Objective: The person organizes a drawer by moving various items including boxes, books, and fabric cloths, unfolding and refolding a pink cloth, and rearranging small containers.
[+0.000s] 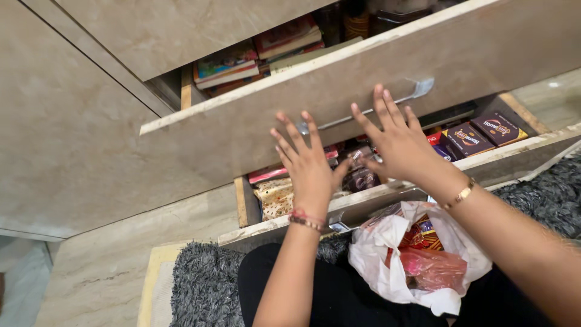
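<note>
Both hands press flat against the front panel of the upper drawer (363, 79), which stands pulled out. The left hand (308, 160) is spread wide with fingers up and holds nothing. The right hand (396, 136) is likewise spread and holding nothing, its fingers just below the metal handle (417, 88). Books (242, 63) lie inside that drawer. The lower drawer (496, 158), also open, holds small dark boxes (478, 134). A white plastic bag (387, 254) rests in the person's lap, above a grey shaggy rug (203, 284).
</note>
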